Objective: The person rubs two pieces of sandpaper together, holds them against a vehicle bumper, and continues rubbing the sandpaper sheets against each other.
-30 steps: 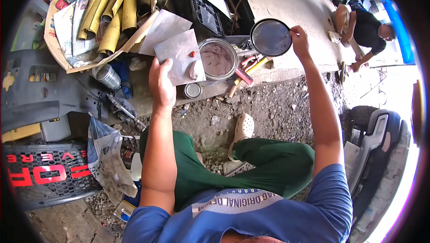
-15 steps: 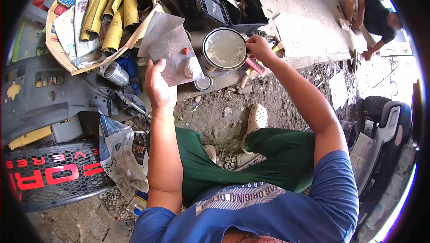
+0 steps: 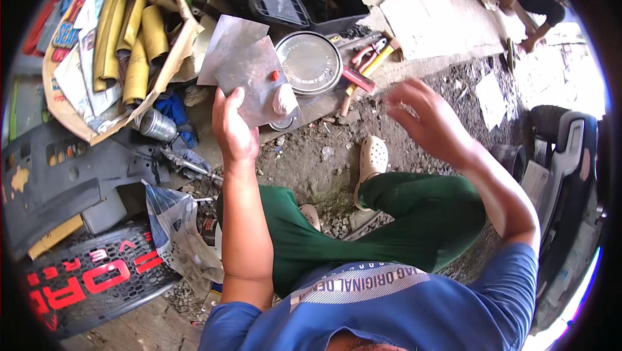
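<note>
My left hand [image 3: 234, 132] is closed on the lower edge of a thin grey mixing sheet [image 3: 243, 59], its thumb on top. A small red dab [image 3: 275, 76] and a larger pale pinkish lump of putty [image 3: 283, 101] lie apart on the sheet. Just right of it stands a large round can [image 3: 310, 59] with its metal lid on. A smaller round tin [image 3: 284, 124] is partly hidden under the sheet's corner. My right hand [image 3: 424, 121] hangs over the dirt, right of the can, slightly blurred, with curved fingers apart and nothing visible in them.
Pliers [image 3: 369, 53] and a red-and-wood-handled tool [image 3: 358, 79] lie beside the can. Behind is a black toolbox [image 3: 278, 1]. At left, a cardboard box [image 3: 184, 43] holds yellow rolls [image 3: 137, 69]; below sit a car grille [image 3: 123, 286] and a dark bumper [image 3: 97, 150]. A person [image 3: 534, 1] crouches far right.
My right hand has left the rim of the large can and swung right and toward me, its fingers now apart. My left hand still holds the sheet, and the view has shifted slightly.
</note>
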### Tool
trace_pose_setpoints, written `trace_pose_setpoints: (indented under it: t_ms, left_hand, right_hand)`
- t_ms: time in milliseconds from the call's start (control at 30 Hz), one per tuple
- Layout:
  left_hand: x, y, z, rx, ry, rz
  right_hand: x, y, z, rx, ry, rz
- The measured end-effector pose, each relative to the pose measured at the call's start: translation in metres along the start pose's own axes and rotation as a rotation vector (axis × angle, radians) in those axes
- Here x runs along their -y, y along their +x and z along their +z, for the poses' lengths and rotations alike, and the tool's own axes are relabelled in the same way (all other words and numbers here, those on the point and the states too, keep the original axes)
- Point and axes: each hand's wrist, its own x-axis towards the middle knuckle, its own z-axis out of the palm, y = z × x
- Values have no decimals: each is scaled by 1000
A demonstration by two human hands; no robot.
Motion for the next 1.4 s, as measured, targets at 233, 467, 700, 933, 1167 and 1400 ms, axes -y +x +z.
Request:
trace_pose_setpoints:
  t_ms: [233, 467, 700, 933, 1167, 1400]
  left_hand:
    - [36, 8, 38, 65, 200, -33]
    - [102, -4, 75, 225, 643, 96]
    - [111, -38, 134, 10, 380, -238]
    - [8, -58, 274, 205, 441, -494]
    - [-154, -128, 403, 565, 616, -490]
    - [-290, -235, 485, 533, 337, -821]
  right_hand:
    - [2, -161, -46, 179, -245, -32]
    - [-49, -144, -56, 98, -137, -236]
    - [-64, -115, -59, 127, 273, -242]
    - [-64, -156, -82, 218, 365, 107]
    - [-7, -202, -81, 374, 164, 525]
    - [146, -230, -225, -288, 2259, 632]
